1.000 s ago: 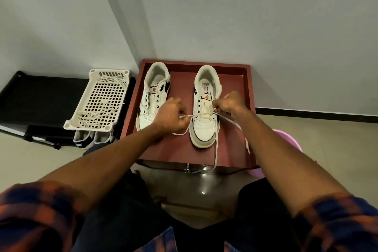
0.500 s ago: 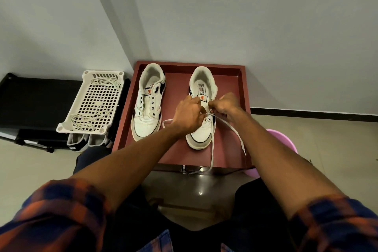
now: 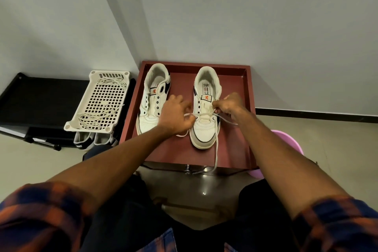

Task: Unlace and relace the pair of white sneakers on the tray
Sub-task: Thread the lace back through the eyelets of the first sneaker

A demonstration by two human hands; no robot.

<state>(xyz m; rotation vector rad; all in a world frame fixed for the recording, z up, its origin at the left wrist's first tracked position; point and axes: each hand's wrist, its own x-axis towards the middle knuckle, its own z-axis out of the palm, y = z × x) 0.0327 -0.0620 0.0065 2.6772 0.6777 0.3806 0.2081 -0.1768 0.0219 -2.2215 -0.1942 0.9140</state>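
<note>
Lace [image 3: 201,113] tension is my worry tbh; both shoes sit on the red tray [image 3: 235,149], toes toward the person, and the right sneaker [image 3: 205,131] looks only part-laced; left hand [image 3: 176,116] pinches one end, right hand [image 3: 229,104] pinches the other, fingers curled, strand taut across the eyelets; pull unevenly and one tail ends up short, or the shoe skids on the tray; long tail [image 3: 216,149] dangles over the front edge and could snag; left sneaker [image 3: 152,104] is bare, so swapping in the spare lace [image 3: 90,118] from the white basket [image 3: 111,73] could mismatch lengths.
</note>
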